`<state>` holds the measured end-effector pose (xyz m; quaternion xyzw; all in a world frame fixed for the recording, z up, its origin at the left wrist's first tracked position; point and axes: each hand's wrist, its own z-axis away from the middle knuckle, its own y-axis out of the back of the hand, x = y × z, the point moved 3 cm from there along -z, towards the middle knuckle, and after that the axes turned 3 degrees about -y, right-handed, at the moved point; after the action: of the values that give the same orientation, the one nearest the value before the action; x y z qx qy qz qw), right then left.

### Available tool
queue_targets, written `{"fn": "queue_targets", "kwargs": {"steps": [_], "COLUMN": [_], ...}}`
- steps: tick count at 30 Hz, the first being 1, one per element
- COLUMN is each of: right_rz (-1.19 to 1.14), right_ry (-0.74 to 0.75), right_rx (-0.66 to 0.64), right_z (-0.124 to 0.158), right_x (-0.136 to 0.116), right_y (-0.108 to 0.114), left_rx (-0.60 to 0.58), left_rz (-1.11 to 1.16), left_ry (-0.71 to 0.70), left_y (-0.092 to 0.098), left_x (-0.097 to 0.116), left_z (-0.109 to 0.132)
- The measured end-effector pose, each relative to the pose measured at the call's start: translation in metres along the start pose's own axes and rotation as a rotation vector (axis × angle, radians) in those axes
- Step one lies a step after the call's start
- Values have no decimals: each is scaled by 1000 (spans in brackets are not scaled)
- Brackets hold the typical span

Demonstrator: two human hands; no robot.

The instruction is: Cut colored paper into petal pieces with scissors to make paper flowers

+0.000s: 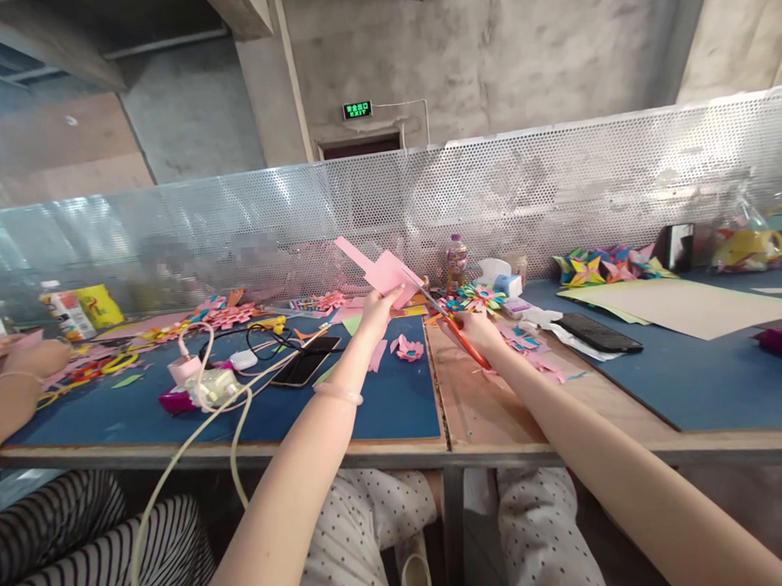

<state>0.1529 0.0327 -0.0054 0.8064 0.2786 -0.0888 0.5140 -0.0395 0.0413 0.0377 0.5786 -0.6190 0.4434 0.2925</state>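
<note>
Pinched in my left hand [380,311] is a sheet of pink paper [390,271], raised above the table, with a narrow strip [353,253] sticking out to its upper left. My right hand [475,330] grips scissors [471,346] with orange handles. Their blades reach up and left to the right edge of the pink paper; whether they are parted is too small to tell. Below my left hand, a pink paper flower [408,349] with a blue centre lies on the blue mat [397,406]. Paper scraps [538,355] are strewn under my right hand.
Left of my arm lie a dark phone [307,360], cables and a power strip [213,388]. Folded flowers [479,297] and a bottle [456,262] stand behind. At right are large paper sheets [686,304] and a black phone [599,333]. Another person's hands [24,358] work at far left.
</note>
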Motion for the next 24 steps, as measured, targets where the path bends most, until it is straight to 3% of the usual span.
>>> {"fn": "queue_targets", "kwargs": {"steps": [4,24], "right_rz": [37,84], "right_ry": [-3,6], "right_rx": [14,12], "right_z": [0,2], "right_x": [1,-1], "right_y": [0,0], "left_rx": [-110,-50], "left_rz": [4,-129], "left_ry": [-37,-13], "left_y": [-1,5], "left_x": [0,1], "left_z": [0,4]}}
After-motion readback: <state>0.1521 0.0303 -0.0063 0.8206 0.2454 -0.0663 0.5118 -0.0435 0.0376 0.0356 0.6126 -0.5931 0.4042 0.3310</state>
